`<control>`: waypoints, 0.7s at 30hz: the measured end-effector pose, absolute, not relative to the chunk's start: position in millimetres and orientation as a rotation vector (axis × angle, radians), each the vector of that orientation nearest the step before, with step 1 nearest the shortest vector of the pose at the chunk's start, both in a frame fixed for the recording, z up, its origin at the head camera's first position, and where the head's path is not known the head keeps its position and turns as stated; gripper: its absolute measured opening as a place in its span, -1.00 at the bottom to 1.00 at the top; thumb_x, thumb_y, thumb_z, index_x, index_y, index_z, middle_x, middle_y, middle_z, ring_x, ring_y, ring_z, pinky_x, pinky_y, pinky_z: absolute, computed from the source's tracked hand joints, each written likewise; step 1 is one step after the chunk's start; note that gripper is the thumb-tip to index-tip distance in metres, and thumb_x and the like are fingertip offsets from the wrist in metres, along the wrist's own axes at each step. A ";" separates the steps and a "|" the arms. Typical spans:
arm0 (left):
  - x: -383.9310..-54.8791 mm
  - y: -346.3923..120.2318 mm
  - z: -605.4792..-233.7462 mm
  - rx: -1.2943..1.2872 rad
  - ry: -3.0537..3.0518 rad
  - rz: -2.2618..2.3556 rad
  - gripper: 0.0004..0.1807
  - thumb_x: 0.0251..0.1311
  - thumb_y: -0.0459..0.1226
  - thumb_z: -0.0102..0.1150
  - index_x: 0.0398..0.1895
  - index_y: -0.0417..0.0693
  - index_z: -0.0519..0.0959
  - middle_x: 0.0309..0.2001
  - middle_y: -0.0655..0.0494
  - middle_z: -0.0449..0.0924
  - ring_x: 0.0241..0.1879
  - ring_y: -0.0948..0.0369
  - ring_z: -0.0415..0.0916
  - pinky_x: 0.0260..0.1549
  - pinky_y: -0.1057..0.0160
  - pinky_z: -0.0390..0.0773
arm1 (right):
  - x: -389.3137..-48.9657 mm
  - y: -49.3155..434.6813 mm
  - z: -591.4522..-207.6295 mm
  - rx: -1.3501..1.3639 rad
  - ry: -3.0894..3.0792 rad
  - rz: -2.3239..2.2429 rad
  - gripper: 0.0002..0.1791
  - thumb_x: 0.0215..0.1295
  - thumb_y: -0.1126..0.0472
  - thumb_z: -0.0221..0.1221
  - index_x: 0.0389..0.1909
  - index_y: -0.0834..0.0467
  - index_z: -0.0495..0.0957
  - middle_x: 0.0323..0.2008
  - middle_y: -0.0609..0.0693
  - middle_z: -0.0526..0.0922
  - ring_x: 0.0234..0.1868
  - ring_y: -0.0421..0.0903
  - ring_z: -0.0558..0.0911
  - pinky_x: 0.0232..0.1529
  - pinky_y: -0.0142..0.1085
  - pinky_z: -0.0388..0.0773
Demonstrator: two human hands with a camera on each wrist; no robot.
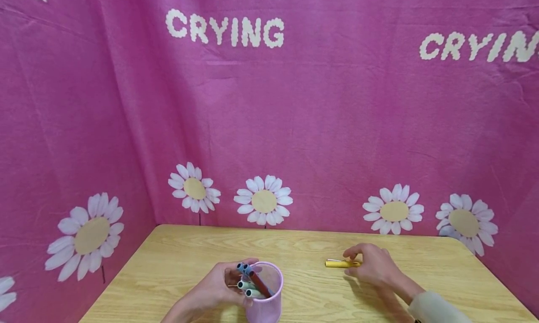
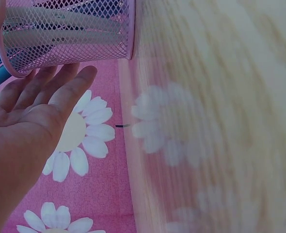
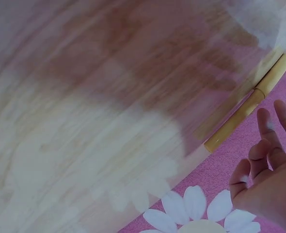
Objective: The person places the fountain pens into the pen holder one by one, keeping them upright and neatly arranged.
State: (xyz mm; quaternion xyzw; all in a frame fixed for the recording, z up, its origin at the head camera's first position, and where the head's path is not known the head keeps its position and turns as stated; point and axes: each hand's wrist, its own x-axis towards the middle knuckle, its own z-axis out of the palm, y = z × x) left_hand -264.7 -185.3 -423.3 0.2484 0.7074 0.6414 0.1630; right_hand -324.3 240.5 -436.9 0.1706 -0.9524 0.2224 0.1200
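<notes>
A pink mesh pen cup (image 1: 266,309) stands near the front of the table, with several pens in it. Blue, dark red and pale green pens (image 1: 249,285) lean toward its left rim. My left hand (image 1: 212,288) holds the cup from the left, thumb in front and fingers behind. In the left wrist view its long fingers (image 2: 68,90) lie along the mesh (image 2: 70,36). To the right, a yellow pen (image 1: 337,264) with a clip lies on the table. My right hand (image 1: 375,264) is at its right end, fingers loosely bent and apart from it in the right wrist view.
The wooden table (image 1: 294,248) reaches back to a pink cloth (image 1: 320,126) printed with daisies and white letters. The cloth also hangs along the left side. A pale sleeve (image 1: 435,309) covers my right forearm.
</notes>
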 end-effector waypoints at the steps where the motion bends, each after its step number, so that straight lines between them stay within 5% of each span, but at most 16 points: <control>1: -264.9 -185.1 -423.4 0.706 2.018 1.831 -0.23 0.12 -0.45 0.54 0.45 -0.20 0.50 0.29 -0.14 0.62 0.05 0.03 0.60 0.05 0.18 0.66 | -325.5 240.3 -437.3 0.495 -2.791 0.644 -0.60 -0.08 0.06 0.62 -0.15 -0.02 0.81 -0.30 -0.22 0.71 -0.14 -0.03 0.68 -0.19 0.02 0.44; 21: -264.6 -185.4 -423.9 0.748 2.024 1.825 -0.22 0.12 -0.44 0.54 0.46 -0.23 0.49 0.19 -0.20 0.67 0.02 0.06 0.60 0.01 0.23 0.64 | -331.2 243.3 -445.7 0.525 -2.833 0.746 -0.73 -0.04 0.18 0.60 -0.28 -0.05 0.81 -0.43 -0.25 0.62 -0.39 -0.23 0.48 -0.29 -0.15 0.41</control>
